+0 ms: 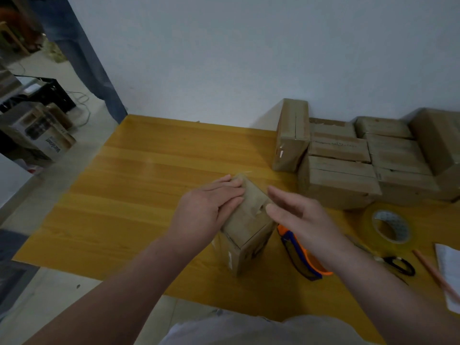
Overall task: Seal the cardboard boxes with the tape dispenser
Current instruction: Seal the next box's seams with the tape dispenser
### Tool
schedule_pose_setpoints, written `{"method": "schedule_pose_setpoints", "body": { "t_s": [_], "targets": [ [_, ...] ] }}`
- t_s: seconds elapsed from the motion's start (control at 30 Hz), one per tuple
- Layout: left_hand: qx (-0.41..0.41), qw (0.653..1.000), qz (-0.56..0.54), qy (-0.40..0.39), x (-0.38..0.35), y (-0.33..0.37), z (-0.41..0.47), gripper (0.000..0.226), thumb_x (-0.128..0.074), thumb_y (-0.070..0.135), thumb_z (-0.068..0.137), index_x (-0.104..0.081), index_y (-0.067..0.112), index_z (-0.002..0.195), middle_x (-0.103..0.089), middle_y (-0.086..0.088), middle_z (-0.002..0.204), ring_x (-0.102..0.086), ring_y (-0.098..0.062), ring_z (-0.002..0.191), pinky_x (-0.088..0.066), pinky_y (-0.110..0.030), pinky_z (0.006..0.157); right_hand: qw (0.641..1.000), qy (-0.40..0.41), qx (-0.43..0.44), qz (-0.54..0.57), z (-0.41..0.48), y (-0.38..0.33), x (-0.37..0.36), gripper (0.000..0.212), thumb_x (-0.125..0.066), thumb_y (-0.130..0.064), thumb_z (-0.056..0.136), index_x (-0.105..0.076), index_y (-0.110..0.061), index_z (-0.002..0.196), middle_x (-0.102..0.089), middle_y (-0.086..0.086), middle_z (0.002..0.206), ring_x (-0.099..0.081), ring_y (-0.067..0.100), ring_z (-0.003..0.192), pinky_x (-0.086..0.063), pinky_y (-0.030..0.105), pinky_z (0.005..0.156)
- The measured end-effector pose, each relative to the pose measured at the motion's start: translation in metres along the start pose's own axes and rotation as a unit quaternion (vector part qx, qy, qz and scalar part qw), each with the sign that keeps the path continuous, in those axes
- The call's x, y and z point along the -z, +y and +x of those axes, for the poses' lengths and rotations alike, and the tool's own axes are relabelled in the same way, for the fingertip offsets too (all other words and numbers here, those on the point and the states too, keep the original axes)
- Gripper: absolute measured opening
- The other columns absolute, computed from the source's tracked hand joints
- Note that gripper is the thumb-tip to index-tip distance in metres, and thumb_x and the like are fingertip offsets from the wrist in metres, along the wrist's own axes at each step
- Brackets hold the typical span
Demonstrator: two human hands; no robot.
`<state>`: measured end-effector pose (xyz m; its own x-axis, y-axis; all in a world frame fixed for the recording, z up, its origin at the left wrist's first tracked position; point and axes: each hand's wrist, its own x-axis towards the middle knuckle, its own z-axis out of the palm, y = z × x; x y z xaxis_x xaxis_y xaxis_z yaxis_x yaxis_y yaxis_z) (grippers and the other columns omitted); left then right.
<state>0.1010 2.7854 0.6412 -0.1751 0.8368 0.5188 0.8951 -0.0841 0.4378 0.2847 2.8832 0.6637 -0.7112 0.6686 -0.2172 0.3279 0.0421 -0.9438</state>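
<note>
Left hand (206, 207) flat on the box (249, 230), right hand (298, 217) open beside, no grip closed; rub the seam firmly.

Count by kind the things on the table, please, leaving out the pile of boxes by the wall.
Cardboard box: 1
Tape dispenser: 1
Tape roll: 1
Scissors: 1
Pencil: 1
Paper sheet: 1
Total: 6
</note>
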Motion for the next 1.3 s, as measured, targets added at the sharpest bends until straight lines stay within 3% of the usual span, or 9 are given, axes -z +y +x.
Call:
{"method": "schedule_pose_setpoints", "body": {
  "t_s": [0.2, 0.37, 0.53, 0.6, 0.67, 0.73, 1.07, 1.2, 1.3],
  "targets": [
    [-0.039, 0.999, 0.023, 0.025, 0.0, -0.006, -0.002, 0.032, -0.055, 0.032, 0.09, -0.075, 0.008, 0.096, -0.072, -0.006, 0.104, -0.063, -0.016, 0.109, -0.048, -0.027, 0.095, 0.988, 0.103, 0.103, -0.055, 0.002, 0.018, -0.016, 0.026, -0.053, -0.027, 0.098, -0.059, -0.034, 0.122, -0.065, -0.012, 0.118, -0.057, -0.015, 0.102, -0.048, 0.007, 0.077],
    [-0.073, 0.995, 0.028, 0.06, -0.004, -0.009, -0.003, 0.043, -0.048, 0.037, 0.098, -0.076, 0.005, 0.09, -0.073, -0.008, 0.098, -0.067, -0.018, 0.1, -0.048, -0.025, 0.096, 0.923, 0.102, 0.248, -0.276, -0.003, 0.032, -0.02, 0.052, -0.035, -0.053, 0.099, -0.049, -0.022, 0.138, -0.044, -0.007, 0.145, -0.04, -0.001, 0.134, -0.036, 0.022, 0.11],
    [-0.103, 0.989, 0.048, 0.098, -0.006, -0.011, -0.006, 0.049, -0.05, 0.038, 0.098, -0.072, 0.002, 0.073, -0.07, -0.01, 0.08, -0.066, -0.022, 0.079, -0.052, -0.033, 0.077, 0.859, 0.037, 0.338, -0.383, -0.002, 0.025, -0.007, 0.075, -0.041, -0.072, 0.086, -0.049, -0.02, 0.139, -0.036, -0.007, 0.151, -0.023, 0.015, 0.144, -0.036, 0.042, 0.109],
    [-0.1, 0.989, 0.044, 0.101, -0.006, -0.011, -0.006, 0.052, -0.05, 0.04, 0.098, -0.069, 0.001, 0.069, -0.066, -0.01, 0.075, -0.065, -0.025, 0.071, -0.051, -0.038, 0.067, 0.856, 0.007, 0.301, -0.421, 0.005, 0.011, -0.001, 0.097, -0.041, -0.083, 0.075, -0.031, -0.02, 0.149, -0.021, -0.008, 0.157, -0.011, 0.012, 0.147, -0.028, 0.044, 0.114],
    [-0.096, 0.989, 0.037, 0.105, -0.006, -0.011, -0.006, 0.054, -0.05, 0.042, 0.097, -0.067, 0.001, 0.067, -0.065, -0.011, 0.073, -0.066, -0.026, 0.07, -0.052, -0.039, 0.063, 0.864, -0.068, 0.19, -0.461, 0.016, -0.008, 0.004, 0.126, -0.046, -0.089, 0.061, 0.014, -0.024, 0.151, 0.017, -0.012, 0.159, 0.017, 0.004, 0.145, -0.003, 0.032, 0.119],
    [-0.099, 0.988, 0.041, 0.112, -0.006, -0.012, -0.006, 0.056, -0.049, 0.044, 0.097, -0.066, 0.001, 0.066, -0.065, -0.011, 0.073, -0.066, -0.025, 0.07, -0.051, -0.037, 0.063, 0.832, -0.135, 0.143, -0.519, 0.026, -0.019, 0.005, 0.139, -0.054, -0.088, 0.055, 0.033, -0.025, 0.143, 0.038, -0.013, 0.151, 0.031, 0.003, 0.14, 0.009, 0.029, 0.117],
    [-0.062, 0.989, 0.024, 0.129, -0.007, -0.015, -0.008, 0.046, -0.044, 0.054, 0.094, -0.052, 0.011, 0.079, -0.054, -0.007, 0.065, -0.044, -0.012, 0.065, -0.036, -0.019, 0.06, 0.743, -0.184, 0.213, -0.607, 0.034, -0.028, -0.015, 0.131, -0.065, -0.074, 0.068, 0.028, -0.024, 0.146, 0.041, -0.01, 0.149, 0.039, 0.014, 0.138, 0.015, 0.041, 0.116],
    [-0.022, 0.994, 0.002, 0.106, -0.003, -0.01, -0.008, 0.049, -0.042, 0.064, 0.088, -0.043, 0.015, 0.089, -0.059, -0.008, 0.076, -0.047, -0.009, 0.073, -0.041, -0.019, 0.065, 0.78, -0.18, 0.198, -0.565, 0.028, -0.023, -0.008, 0.128, -0.064, -0.074, 0.069, 0.031, -0.03, 0.143, 0.044, -0.018, 0.146, 0.041, 0.007, 0.135, 0.015, 0.035, 0.117],
    [0.053, 0.997, -0.02, 0.046, 0.009, 0.002, -0.002, 0.06, -0.045, 0.075, 0.079, -0.043, 0.019, 0.102, -0.054, 0.005, 0.091, -0.049, -0.006, 0.084, -0.036, -0.002, 0.077, 0.806, -0.118, 0.158, -0.558, 0.025, -0.015, 0.0, 0.129, -0.063, -0.073, 0.071, 0.034, -0.029, 0.143, 0.046, -0.012, 0.146, 0.037, 0.009, 0.138, 0.008, 0.036, 0.12]
  ]
}}
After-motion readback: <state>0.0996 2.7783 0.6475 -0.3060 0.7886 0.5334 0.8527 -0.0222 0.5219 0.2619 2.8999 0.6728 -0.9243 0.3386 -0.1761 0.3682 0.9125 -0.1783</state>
